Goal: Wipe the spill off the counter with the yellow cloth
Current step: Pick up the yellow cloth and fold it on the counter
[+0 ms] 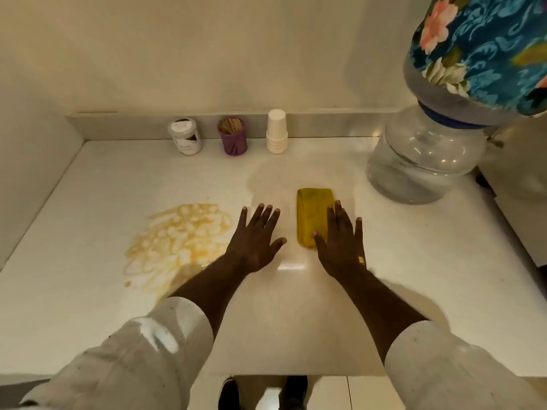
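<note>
A folded yellow cloth (312, 214) lies on the white counter (414, 261), right of centre. My right hand (340, 241) is spread flat with its fingers apart, its thumb and forefinger overlapping the cloth's near right corner; it does not grip it. My left hand (257, 235) rests flat and open on the bare counter just left of the cloth. An orange-brown spill (177, 241), smeared and blotchy, spreads over the counter left of my left hand, and my left forearm covers its near right edge.
Along the back wall stand a white jar (185, 136), a purple holder of wooden sticks (233, 136) and a stack of white paper cups (277, 131). A large water bottle (420, 161) under a floral cover occupies the back right corner. Walls close the left and back sides.
</note>
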{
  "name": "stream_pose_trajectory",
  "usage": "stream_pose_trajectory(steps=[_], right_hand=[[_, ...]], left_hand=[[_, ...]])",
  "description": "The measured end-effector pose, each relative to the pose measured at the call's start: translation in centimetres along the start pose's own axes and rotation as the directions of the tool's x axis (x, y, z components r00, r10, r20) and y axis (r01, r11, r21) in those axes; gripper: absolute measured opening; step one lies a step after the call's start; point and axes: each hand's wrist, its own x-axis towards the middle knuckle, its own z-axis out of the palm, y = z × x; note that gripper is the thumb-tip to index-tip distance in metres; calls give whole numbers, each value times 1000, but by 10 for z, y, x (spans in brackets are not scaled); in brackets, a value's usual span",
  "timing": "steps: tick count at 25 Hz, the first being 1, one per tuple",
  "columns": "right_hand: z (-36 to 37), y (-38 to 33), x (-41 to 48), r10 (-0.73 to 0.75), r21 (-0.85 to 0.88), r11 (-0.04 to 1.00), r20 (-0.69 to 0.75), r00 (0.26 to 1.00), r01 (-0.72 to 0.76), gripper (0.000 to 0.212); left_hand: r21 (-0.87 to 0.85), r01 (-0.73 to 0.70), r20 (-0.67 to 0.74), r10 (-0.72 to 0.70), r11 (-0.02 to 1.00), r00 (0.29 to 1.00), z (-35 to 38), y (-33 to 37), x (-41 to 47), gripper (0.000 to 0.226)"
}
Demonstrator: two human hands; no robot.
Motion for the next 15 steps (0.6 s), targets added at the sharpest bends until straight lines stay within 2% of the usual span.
stream_pose_trajectory(steps=[3,7,11,15], right_hand=[[11,20,19,-2,-120,993,92,996,13,67],[25,35,40,-25,-116,992,190,981,47,66],[35,39,49,-77,-83,992,223,972,98,69],[38,43,50,-98,-81,990,227,969,119,68]], left_hand=[[-34,22,29,-21,999,999,11,11,24,75],[-88,39,41,-36,995,999,19,20,63,76],[-150,15,42,-9,989,999,19,23,100,75],[-251,100,138,-67,963,988,15,27,136,75]])
